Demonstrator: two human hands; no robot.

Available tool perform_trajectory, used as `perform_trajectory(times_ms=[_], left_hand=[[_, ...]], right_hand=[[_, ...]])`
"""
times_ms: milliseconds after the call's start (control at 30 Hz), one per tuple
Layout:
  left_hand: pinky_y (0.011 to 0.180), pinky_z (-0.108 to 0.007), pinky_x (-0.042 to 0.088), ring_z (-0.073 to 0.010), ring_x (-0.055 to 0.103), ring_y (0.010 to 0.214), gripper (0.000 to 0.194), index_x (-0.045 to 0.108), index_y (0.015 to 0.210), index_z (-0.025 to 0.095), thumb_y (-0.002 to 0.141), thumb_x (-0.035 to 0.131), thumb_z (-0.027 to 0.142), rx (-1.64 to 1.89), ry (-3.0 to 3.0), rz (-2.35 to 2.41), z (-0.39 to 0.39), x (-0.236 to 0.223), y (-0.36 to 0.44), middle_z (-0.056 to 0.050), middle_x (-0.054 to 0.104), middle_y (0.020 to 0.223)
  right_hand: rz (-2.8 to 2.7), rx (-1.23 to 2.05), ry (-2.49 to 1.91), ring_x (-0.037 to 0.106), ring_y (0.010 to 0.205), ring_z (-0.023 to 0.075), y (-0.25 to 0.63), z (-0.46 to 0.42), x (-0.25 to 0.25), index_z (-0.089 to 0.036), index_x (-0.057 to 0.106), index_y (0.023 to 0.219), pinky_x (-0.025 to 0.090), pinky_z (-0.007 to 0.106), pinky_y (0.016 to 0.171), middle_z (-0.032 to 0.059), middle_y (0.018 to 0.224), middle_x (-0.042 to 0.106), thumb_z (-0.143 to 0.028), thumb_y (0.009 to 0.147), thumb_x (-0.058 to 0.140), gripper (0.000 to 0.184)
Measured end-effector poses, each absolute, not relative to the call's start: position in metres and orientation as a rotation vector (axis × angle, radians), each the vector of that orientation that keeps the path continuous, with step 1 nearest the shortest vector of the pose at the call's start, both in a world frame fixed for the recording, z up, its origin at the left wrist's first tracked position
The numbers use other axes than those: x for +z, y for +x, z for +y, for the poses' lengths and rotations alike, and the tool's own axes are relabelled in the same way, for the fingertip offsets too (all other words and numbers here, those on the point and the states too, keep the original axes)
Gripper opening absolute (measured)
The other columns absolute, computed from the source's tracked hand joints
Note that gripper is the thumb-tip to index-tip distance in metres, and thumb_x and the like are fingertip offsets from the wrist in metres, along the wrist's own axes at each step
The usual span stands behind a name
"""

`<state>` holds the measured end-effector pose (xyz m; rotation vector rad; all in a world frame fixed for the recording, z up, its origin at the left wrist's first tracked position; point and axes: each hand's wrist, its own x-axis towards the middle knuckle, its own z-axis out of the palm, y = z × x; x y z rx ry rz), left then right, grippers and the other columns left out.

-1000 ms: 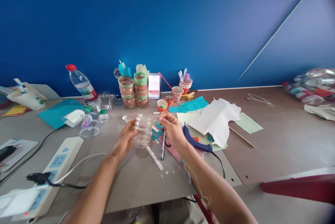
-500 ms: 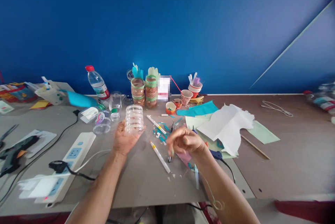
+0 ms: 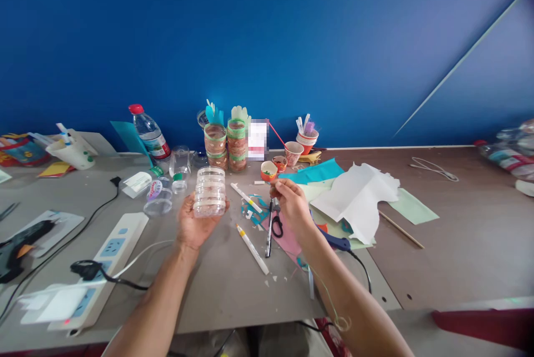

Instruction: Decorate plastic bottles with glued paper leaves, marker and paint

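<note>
My left hand (image 3: 199,222) is wrapped round the lower part of a clear ribbed cut plastic bottle (image 3: 209,190), held upright above the table. To its right, my right hand (image 3: 291,200) is closed in a pinch, thumb against fingertips; anything between them is too small to make out. Beneath that hand lie a black pen (image 3: 269,234) and dark-handled scissors (image 3: 277,227) on pink paper (image 3: 287,243). Between my hands are two white markers, one with an orange tip (image 3: 252,248), and blue paper scraps (image 3: 257,209).
Two wrapped bottle pots (image 3: 237,151) stand by the blue wall, near a red-capped water bottle (image 3: 151,134). A power strip (image 3: 110,262) and a black glue gun (image 3: 27,246) lie left. Crumpled white paper (image 3: 359,196) and a wooden stick (image 3: 403,230) lie right.
My right hand has moved up and slightly forward, its fingers drawing into a pinch and uncovering the pen and scissors. My left hand keeps its hold on the cut bottle. The view shifts slightly.
</note>
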<state>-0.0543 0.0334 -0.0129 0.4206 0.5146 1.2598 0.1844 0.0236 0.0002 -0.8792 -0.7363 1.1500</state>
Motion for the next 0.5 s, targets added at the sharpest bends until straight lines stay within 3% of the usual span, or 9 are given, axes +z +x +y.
perform_trajectory(times_ms=[300,500], left_hand=[[0.080,-0.041,0.063,-0.0255,0.074,0.082,0.039,0.069,0.105,0.011,0.078,0.065,0.039,1.286,0.445,0.517,0.032,-0.010,-0.052,-0.016,0.077,0.096],[0.078,-0.040,0.063,-0.0259,0.074,0.083,0.041,0.069,0.109,0.012,0.078,0.066,0.040,1.293,0.444,0.471,0.030,-0.006,-0.052,-0.017,0.077,0.098]], right_hand=[[-0.601,1.330,-0.689,0.049,0.050,0.0110,0.196,0.023,0.010,-0.018,0.062,0.064,0.042,0.025,0.051,-0.0023,0.054,0.054,-0.028,0.071,0.071,0.015],[-0.591,1.426,-0.595,0.044,0.049,0.0103,0.198,0.020,0.016,-0.020,0.052,0.058,0.039,0.023,0.050,-0.0039,0.051,0.047,-0.026,0.073,0.070,0.025]])
